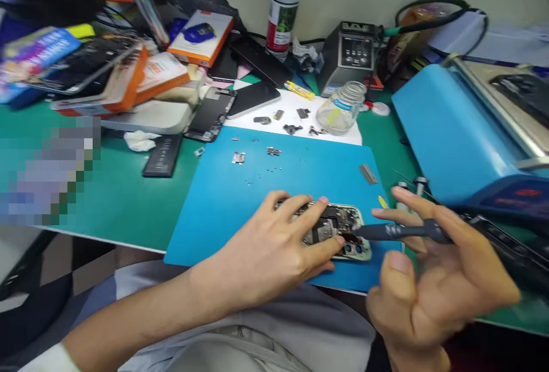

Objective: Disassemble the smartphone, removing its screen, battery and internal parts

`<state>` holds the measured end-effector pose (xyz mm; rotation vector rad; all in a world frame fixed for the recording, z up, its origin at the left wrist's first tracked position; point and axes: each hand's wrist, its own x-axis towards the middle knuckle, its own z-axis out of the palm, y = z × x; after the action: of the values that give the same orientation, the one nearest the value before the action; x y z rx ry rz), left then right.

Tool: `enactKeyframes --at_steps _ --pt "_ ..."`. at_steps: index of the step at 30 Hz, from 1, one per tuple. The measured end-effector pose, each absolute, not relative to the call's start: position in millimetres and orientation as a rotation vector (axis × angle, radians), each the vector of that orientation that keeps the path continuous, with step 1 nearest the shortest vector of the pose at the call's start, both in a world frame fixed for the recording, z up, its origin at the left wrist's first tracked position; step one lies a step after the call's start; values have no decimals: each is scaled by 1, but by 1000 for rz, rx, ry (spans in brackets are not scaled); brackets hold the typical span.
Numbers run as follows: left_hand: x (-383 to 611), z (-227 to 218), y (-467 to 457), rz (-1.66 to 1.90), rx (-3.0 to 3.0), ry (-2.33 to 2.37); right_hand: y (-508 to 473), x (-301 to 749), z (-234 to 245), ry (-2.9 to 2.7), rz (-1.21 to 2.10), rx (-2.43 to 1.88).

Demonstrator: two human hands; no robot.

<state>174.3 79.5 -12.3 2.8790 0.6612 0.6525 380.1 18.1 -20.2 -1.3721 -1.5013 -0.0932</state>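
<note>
An opened phone (330, 229) lies on the blue mat, its board and camera lenses exposed. My left hand (283, 240) rests across it, fingers gripping its edges and covering its left part. From the right, a dark grey pen-shaped screwdriver (394, 231) reaches over the phone, its end close to the board beside the lenses. My right hand (437, 269) has this tool among its fingers, with the thumb held away from it. Above the phone, small metal brackets (273, 151) and several tiny screws (274, 170) lie scattered on the mat.
A white sheet (300, 123) bears small parts and a glass jar (341, 108). Phone screens (210, 114), boxes (201, 38) and a black battery (162, 156) lie at the left. A control unit (349, 58) stands behind; a blue machine (454, 132) occupies the right.
</note>
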Motion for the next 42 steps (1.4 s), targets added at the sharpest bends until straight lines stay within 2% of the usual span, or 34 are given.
enactKeyframes --at_steps 4,12,21,29,42 --pt "173 -6 79 699 2890 676 25 383 -19 -1466 -150 -1362" --pt "194 5 72 725 2645 982 28 391 -19 -1433 -48 -1250" --pt "203 -7 65 910 2608 895 20 383 -13 -1168 -89 -1301" --pt "197 -14 65 911 2621 920 16 380 -23 -1413 -67 -1343" --pt "196 -18 66 884 2613 900 16 382 -24 -1417 -70 -1373"
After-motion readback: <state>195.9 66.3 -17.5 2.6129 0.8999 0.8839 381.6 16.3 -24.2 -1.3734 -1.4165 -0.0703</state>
